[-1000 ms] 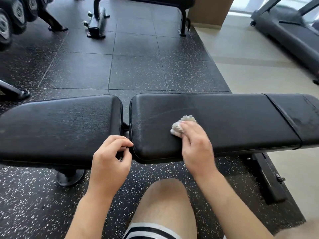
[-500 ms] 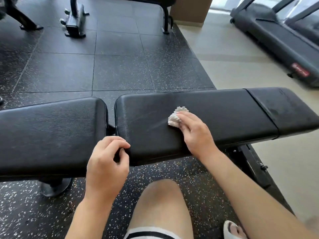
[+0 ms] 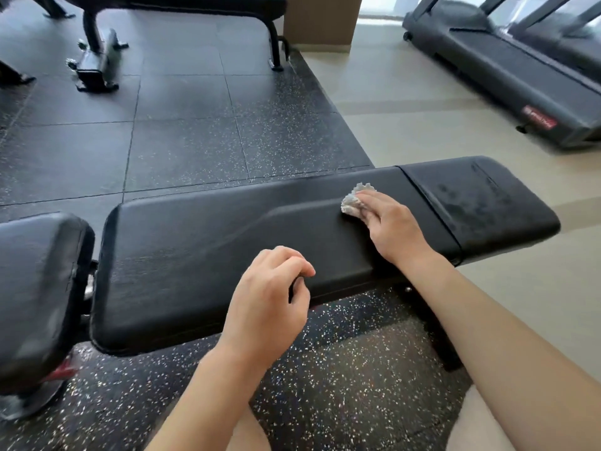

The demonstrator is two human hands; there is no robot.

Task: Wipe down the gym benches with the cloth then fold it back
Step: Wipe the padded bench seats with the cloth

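A black padded gym bench [image 3: 211, 255] runs across the view, with a separate seat pad [image 3: 35, 288] at its left end. A small crumpled white cloth [image 3: 353, 201] lies on the long pad toward its right end. My right hand [image 3: 393, 229] holds the cloth under its fingers and presses it onto the pad. A wiped streak trails left from the cloth across the pad. My left hand [image 3: 270, 304] hovers at the bench's near edge, fingers loosely curled, holding nothing.
Speckled black rubber floor tiles [image 3: 182, 141] lie beyond and under the bench. A second bench [image 3: 195, 4] with a wheeled foot [image 3: 97, 66] stands at the back. Treadmills [image 3: 504, 70] sit on the beige floor at the right. My bare knees show at the bottom.
My right hand has slid the cloth rightward along the long pad, from near its left end. The view has shifted right with it. My left hand has moved right along the near edge.
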